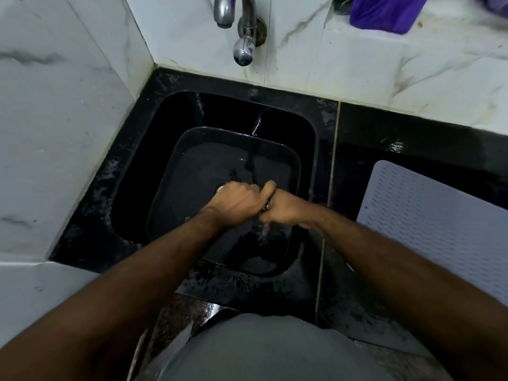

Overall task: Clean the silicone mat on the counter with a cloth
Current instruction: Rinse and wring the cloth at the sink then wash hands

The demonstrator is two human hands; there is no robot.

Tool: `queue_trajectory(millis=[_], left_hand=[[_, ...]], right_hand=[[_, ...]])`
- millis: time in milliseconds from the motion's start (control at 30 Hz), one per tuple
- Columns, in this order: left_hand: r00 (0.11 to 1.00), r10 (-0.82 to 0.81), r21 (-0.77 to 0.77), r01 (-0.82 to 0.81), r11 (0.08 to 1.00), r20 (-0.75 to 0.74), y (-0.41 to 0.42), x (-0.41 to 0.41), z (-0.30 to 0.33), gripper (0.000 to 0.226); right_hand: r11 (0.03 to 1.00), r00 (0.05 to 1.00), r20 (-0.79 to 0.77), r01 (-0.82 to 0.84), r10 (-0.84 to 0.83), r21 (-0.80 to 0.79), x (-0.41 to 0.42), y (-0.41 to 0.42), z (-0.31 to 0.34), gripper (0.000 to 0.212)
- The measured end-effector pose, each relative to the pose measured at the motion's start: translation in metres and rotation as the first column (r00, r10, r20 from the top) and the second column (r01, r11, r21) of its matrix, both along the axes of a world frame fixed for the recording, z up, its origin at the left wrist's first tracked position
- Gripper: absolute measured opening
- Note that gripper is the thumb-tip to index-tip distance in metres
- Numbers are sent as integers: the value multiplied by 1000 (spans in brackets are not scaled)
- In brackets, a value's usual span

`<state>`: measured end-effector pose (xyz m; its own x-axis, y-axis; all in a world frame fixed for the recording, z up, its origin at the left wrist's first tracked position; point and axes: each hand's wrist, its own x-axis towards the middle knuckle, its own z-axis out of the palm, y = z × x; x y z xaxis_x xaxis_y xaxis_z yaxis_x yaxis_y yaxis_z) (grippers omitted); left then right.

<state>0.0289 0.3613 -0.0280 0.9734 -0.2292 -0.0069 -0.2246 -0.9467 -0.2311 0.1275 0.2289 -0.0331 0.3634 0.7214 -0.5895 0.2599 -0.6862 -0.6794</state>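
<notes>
Over the black sink [132,188], my left hand [236,204] and my right hand [286,209] are fisted side by side around a small dark cloth [267,207]. Only a sliver of that cloth shows between them. Water trickles down from it into the basin. The pale grey silicone mat [428,229], dotted with rows of small slots, lies flat on the black counter to the right of the sink, apart from both hands.
A chrome tap [224,12] and its valve [244,50] jut from the marble wall above the sink. A purple cloth [384,12] sits on the ledge at the top right. The black counter [384,144] around the sink is wet.
</notes>
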Motion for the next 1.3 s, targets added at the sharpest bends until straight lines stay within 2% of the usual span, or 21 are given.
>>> queue_trajectory(millis=[67,167,200,233,300,367,433,467,500,533,567,633,733,800,833,900,967,1067,1133,1200,1300], left_hand=[[999,-15,-30,14,999,-32,-3,-1,-6,33],[995,52,-68,-58,996,-87,-11,2,-15,23],[989,96,-88,-106,990,-113,-14,3,-18,22],[977,155,-139,-176,975,-146,-16,4,-21,25],[906,328,-302,-402,865,-267,-14,2,-25,35],[783,446,-485,-619,617,-433,-7,-3,-22,31],[723,382,-702,-677,223,-576,-8,-9,-15,18],[725,299,-754,-656,27,-620,-12,-11,-8,16],[730,210,-759,-639,-125,-650,-19,-13,-1,18],[717,123,-723,-654,-222,-686,-25,-13,6,21],[684,45,-668,-695,-267,-728,-31,-14,14,19],[602,-44,-575,-781,-245,-798,-38,-14,27,13],[558,15,-555,-823,-121,-830,-34,-7,34,11],[575,150,-582,-813,-7,-804,-31,0,33,15],[590,240,-588,-804,89,-771,-30,3,32,22],[606,453,-514,-796,321,-654,-31,10,24,48],[662,580,-434,-749,500,-475,-34,13,12,54],[782,569,-247,-621,744,-253,-38,15,-7,48],[841,503,-160,-534,830,-197,-35,12,-16,44],[881,436,-100,-458,883,-183,-31,10,-22,49],[929,343,-69,-355,932,-143,-26,5,-32,60]], right_hand=[[999,990,-138,28,-34,-46,-1,-6,-2,16],[996,994,-112,7,-17,-87,-1,-11,-4,16],[998,999,-47,-13,10,-67,-1,-12,-4,15],[998,997,56,-42,45,-51,1,-12,-5,23],[996,959,269,-86,92,-33,2,-18,-7,62],[992,901,415,-125,128,-35,-2,-28,-7,99],[972,783,595,-236,182,14,-13,-40,-5,115],[948,708,677,-314,202,46,-18,-45,-4,116],[923,637,742,-379,209,65,-21,-47,-2,113],[905,583,789,-416,193,86,-23,-48,0,107],[895,546,824,-429,152,120,-23,-47,4,99],[890,492,866,-430,91,151,-15,-43,12,89],[902,395,897,-432,200,-10,-1,-35,20,81],[907,375,887,-409,269,-102,3,-25,23,47],[911,388,874,-390,293,-132,3,-20,24,30],[924,430,843,-338,323,-181,2,-9,22,14],[943,488,814,-259,316,-210,0,-2,18,4],[960,616,740,-116,272,-256,-6,7,6,13],[961,736,640,-50,220,-272,-10,12,-1,12],[956,839,518,-10,168,-294,-12,14,-7,32],[941,924,358,-3,132,-339,-15,16,-7,28]])
